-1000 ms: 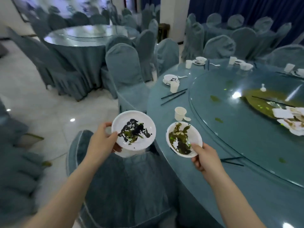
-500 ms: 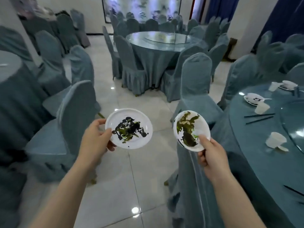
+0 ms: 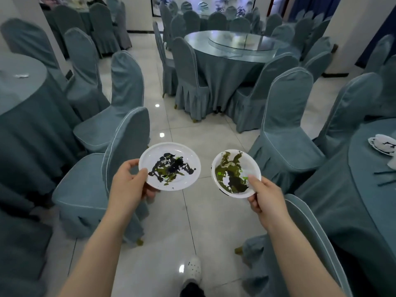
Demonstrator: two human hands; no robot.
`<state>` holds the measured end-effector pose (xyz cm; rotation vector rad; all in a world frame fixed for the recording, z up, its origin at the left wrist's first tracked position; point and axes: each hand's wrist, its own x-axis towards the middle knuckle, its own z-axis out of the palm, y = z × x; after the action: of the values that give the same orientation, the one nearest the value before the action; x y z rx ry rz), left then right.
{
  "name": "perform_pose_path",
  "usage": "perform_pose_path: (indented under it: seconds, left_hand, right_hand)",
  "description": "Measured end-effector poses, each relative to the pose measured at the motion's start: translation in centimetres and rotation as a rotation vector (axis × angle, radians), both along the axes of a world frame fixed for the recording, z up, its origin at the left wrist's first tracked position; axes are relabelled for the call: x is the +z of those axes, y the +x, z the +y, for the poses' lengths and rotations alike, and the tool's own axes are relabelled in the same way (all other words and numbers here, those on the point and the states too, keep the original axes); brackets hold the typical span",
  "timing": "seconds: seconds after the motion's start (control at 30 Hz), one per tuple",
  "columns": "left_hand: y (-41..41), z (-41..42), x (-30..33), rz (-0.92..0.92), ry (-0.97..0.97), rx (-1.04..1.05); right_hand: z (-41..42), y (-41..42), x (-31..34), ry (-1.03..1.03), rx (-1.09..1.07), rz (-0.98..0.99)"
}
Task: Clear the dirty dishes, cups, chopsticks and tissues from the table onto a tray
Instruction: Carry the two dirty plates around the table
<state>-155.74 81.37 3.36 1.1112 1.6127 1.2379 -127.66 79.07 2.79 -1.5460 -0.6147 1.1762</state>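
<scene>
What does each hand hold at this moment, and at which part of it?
The left hand grips a dirty white plate at its left rim. The right hand grips a second dirty plate at its lower right rim, thumb on top.

Left plate [image 3: 170,166] sits centre frame in the left grip [image 3: 128,182]; right plate [image 3: 235,173] beside it in the right grip [image 3: 264,195]. A surface [image 3: 372,189] at right edge carries a dish [image 3: 382,144] and chopsticks [image 3: 385,177].
</scene>
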Motion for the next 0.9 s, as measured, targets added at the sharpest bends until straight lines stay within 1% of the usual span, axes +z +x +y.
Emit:
perform_pose_path:
  seconds: [0.1, 0.3, 0.5, 0.57, 0.77, 0.9]
  left_hand:
    - [0.3, 5.0, -0.3, -0.004, -0.001, -0.017]
    - [3.1, 18.5, -0.1, 0.002, 0.025, -0.034]
    - [8.7, 31.8, 0.5, -0.015, 0.013, -0.146]
    - [10.1, 34.2, 0.6, -0.034, 0.002, -0.169]
    - [19.2, 47.6, 0.1, -0.085, -0.024, -0.38]
    - [27.7, 56.2, -0.1, -0.087, -0.04, -0.557]
  right_hand:
    - [5.1, 0.2, -0.9, 0.005, -0.044, 0.038]
    - [18.1, 3.9, -2.0, -0.003, -0.144, 0.084]
    - [28.9, 10.0, -0.5, 0.034, -0.247, -0.031]
    - [30.4, 11.2, -0.1, 0.032, -0.271, -0.043]
    - [36.5, 18.6, -0.6, -0.027, -0.436, -0.117]
    - [39.1, 23.7, -0.7, -0.007, -0.588, -0.12]
